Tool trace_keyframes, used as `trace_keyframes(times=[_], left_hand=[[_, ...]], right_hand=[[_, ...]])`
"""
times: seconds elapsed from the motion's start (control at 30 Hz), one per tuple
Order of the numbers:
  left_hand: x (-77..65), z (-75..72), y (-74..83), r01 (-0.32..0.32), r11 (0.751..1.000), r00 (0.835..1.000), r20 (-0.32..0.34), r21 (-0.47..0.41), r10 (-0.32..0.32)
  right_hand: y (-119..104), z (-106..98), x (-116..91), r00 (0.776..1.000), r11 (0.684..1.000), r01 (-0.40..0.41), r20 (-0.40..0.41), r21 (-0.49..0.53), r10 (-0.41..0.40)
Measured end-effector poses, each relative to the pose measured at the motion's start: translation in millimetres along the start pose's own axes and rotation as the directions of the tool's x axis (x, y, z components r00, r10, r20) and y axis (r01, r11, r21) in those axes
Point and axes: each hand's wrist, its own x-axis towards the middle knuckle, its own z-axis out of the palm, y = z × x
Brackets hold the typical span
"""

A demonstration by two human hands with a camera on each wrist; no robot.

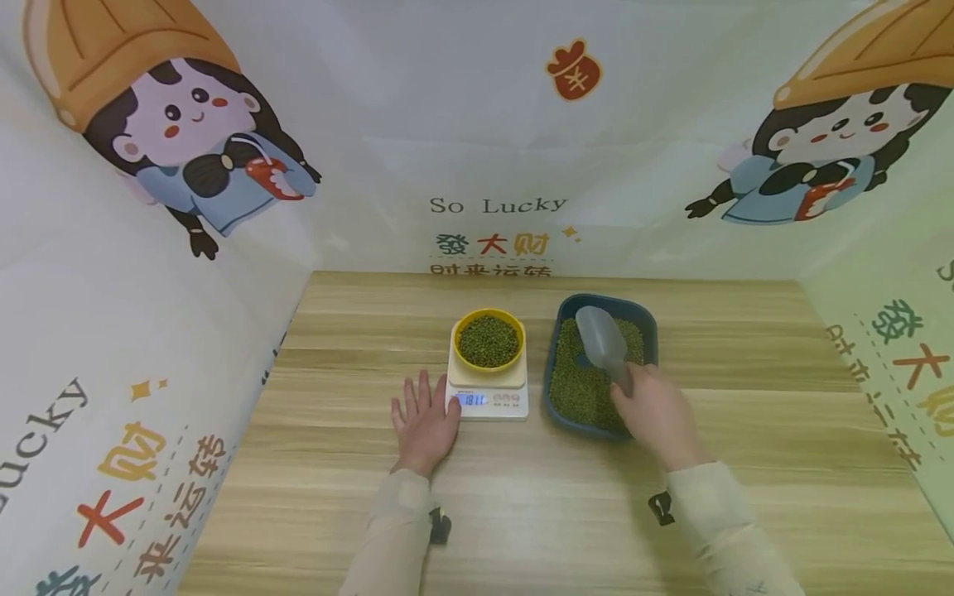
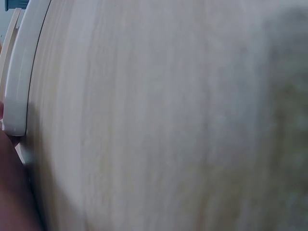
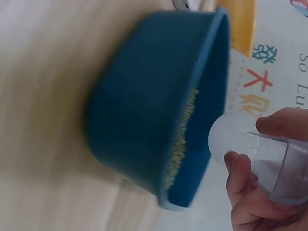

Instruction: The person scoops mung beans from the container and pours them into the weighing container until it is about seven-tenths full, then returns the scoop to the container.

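Note:
My right hand (image 1: 659, 410) grips the handle of a translucent plastic scoop (image 1: 600, 335) over a dark blue bin (image 1: 652, 331) of green beans (image 1: 585, 393), which look like mung beans. In the right wrist view, thumb and fingers pinch the scoop (image 3: 228, 137) beside the bin's rim. My left hand (image 1: 427, 426) rests on the table with fingers spread, its thumb at the left edge of a white kitchen scale (image 1: 507, 406). On the scale stands a yellow bowl (image 1: 458, 352) of the same beans, above a lit display.
The wood-grain table (image 1: 343, 348) is enclosed at the back and both sides by a printed white cloth (image 1: 641, 190) with cartoon figures and lettering. The bin stands just right of the scale, with a narrow gap between them.

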Motion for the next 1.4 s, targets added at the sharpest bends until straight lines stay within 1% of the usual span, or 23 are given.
trace_keyframes(times=[0.07, 0.13, 0.27, 0.47, 0.57, 0.77, 0.87, 1.0, 1.07, 1.13, 1.23, 1.3, 1.33, 1.4], left_hand=[[-0.3, -0.1, 0.3, -0.004, 1.0, 1.0, 0.004, -0.003, 0.004], [-0.5, -0.6, 0.4, -0.008, 1.0, 1.0, 0.007, -0.008, 0.008], [0.0, -0.9, 1.4, -0.01, 1.0, 1.0, 0.01, -0.012, 0.01], [-1.5, -2.4, 0.9, -0.002, 1.0, 1.0, 0.01, -0.02, 0.002], [-2.0, -3.0, 1.3, 0.0, 0.999, 1.0, 0.016, -0.036, 0.001], [-2.7, -2.9, 0.9, -0.007, 0.999, 1.0, 0.007, -0.037, 0.007], [-2.9, -1.4, 1.8, -0.013, 0.999, 1.0, 0.011, -0.036, 0.013], [-0.7, 0.8, 2.7, -0.025, 0.998, 0.999, 0.03, -0.051, 0.027], [1.4, 1.7, 2.9, -0.025, 0.998, 0.998, 0.048, -0.062, 0.028], [4.0, -0.9, 1.0, -0.02, 0.996, 0.997, 0.069, -0.083, 0.026], [7.1, -15.0, -1.9, -0.001, 0.992, 0.994, 0.109, -0.126, 0.015], [9.2, -28.5, -3.3, -0.003, 0.993, 0.994, 0.105, -0.119, 0.015], [10.2, -35.5, -4.0, -0.013, 0.995, 0.995, 0.096, -0.101, 0.023], [11.9, -49.6, -4.0, -0.044, 0.999, 0.997, 0.058, -0.03, 0.045]], right_hand=[[2, 6, -5, 1.0, 1.0, -0.026, 0.01, 0.016, 0.026], [4, 10, -8, 0.999, 0.999, -0.043, 0.003, 0.024, 0.043], [7, 15, -11, 0.998, 0.998, -0.063, -0.003, 0.013, 0.063], [10, 21, -15, 0.996, 0.996, -0.073, 0.05, -0.043, 0.075], [10, 25, -17, 0.994, 0.995, -0.086, 0.064, -0.048, 0.089], [11, 33, -19, 0.996, 0.995, -0.084, 0.024, -0.051, 0.085], [15, 33, -20, 0.997, 0.996, -0.074, 0.008, -0.041, 0.075], [23, 25, -17, 0.998, 0.999, -0.034, -0.055, -0.013, 0.033], [28, 16, -14, 0.997, 1.0, -0.013, -0.077, -0.004, 0.013], [31, 5, -9, 0.997, 1.0, 0.001, -0.077, -0.011, -0.002], [33, -14, 0, 0.998, 0.999, 0.02, -0.064, -0.04, -0.022], [36, -24, 6, 0.997, 0.997, 0.037, -0.059, -0.072, -0.041], [38, -29, 9, 0.997, 0.995, 0.043, -0.062, -0.086, -0.048], [43, -35, 12, 0.997, 0.994, 0.044, -0.055, -0.099, -0.049]])
